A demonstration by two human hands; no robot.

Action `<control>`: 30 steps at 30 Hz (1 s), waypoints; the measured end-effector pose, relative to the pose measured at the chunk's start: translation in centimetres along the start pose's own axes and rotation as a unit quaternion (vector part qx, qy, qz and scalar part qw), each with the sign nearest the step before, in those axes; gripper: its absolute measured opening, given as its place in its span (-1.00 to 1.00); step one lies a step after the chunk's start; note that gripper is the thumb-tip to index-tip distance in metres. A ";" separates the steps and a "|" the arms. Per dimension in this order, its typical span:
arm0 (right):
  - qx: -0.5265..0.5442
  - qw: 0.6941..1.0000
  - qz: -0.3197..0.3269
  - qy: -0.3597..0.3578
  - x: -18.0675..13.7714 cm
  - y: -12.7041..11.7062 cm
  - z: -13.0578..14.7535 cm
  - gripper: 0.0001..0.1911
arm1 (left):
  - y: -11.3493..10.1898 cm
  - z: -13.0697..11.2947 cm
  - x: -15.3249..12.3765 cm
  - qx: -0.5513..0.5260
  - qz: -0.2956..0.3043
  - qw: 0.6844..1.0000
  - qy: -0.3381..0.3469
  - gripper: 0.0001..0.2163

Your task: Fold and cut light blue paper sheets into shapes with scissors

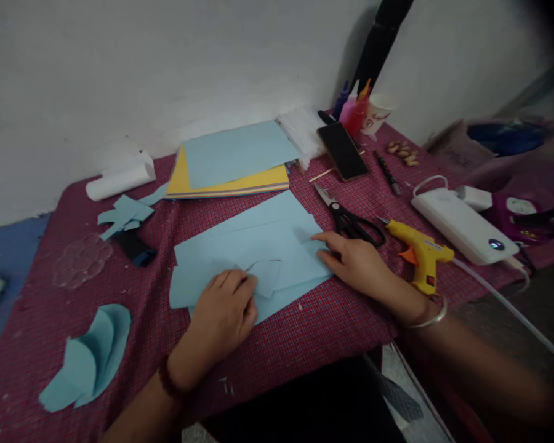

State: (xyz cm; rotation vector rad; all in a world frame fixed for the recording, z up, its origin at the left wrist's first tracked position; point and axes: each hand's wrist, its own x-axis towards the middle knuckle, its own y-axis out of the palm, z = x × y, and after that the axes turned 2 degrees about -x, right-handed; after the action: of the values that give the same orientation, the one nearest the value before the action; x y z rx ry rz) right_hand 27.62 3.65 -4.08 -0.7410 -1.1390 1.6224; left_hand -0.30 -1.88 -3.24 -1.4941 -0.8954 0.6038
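Several light blue paper sheets [231, 243] lie overlapped in front of me. On top sits a small blue paper piece [266, 280], with a dark curved line along its upper edge. My left hand [226, 307] has its fingers curled together at the left edge of this piece, pressing it against the sheets. My right hand [357, 261] rests at the right edge of the sheets, thumb and forefinger apart and nothing seen between them. Black-handled scissors [346, 218] lie just beyond my right hand, blades partly spread.
A yellow glue gun [420, 252] and white power bank [464, 224] lie right. Behind are stacked coloured paper [240, 154], a phone [342, 151], a marker [388, 173] and glue bottles [354, 114]. Cut blue shapes [90, 360] and a clear palette [83, 261] lie left.
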 end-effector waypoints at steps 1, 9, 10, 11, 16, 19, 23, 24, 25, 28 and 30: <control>0.003 1.000 0.002 0.003 0.0 -0.1 0.1 -0.64 | -0.1 -0.2 0.1 0.004 0.001 1.000 -0.010 -0.74; 0.015 1.000 -0.009 0.005 -0.1 0.0 0.0 -0.64 | 0.6 -1.1 0.6 0.003 -0.029 0.999 -0.043 -0.62; 0.016 1.000 -0.009 0.003 -0.1 0.0 0.0 -0.64 | 0.6 -1.1 0.6 -0.001 -0.032 0.998 -0.047 -0.62; 0.017 1.000 -0.010 0.000 -0.1 0.0 -0.1 -0.64 | 0.6 -1.2 0.7 -0.004 -0.035 0.998 -0.052 -0.63; 0.020 1.000 -0.009 -0.004 -0.2 -0.2 0.0 -0.63 | 0.6 -1.3 1.0 -0.010 -0.049 0.997 -0.065 -0.71; 0.015 1.000 -0.011 -0.006 -0.1 -0.2 0.1 -0.63 | 0.9 -1.2 1.2 -0.021 -0.061 0.996 -0.067 -0.73; 0.015 1.000 -0.007 0.000 -0.1 -0.2 0.1 -0.63 | 1.4 -1.4 1.3 -0.059 -0.072 0.995 -0.045 -0.81; 0.017 1.000 -0.004 0.001 -0.1 -0.2 0.1 -0.63 | 1.4 -1.5 1.3 -0.057 -0.073 0.995 -0.030 -0.85; 0.019 1.000 -0.003 0.002 -0.1 -0.1 0.1 -0.63 | 1.5 -1.7 1.2 -0.049 -0.070 0.996 -0.016 -0.88; 0.020 1.000 0.000 0.004 -0.1 0.0 0.0 -0.64 | 1.5 -2.3 0.8 -0.010 -0.043 0.999 0.004 -0.90; 0.017 1.000 0.002 0.004 -0.1 0.1 -0.2 -0.64 | 1.5 -2.7 0.6 0.006 -0.022 1.000 0.003 -0.91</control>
State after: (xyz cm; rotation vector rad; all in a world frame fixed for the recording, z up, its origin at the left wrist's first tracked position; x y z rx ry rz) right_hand 27.77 3.56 -4.26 -0.7269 -1.1020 1.6380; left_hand 2.47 -2.90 -4.30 -1.4601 -0.9160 0.5704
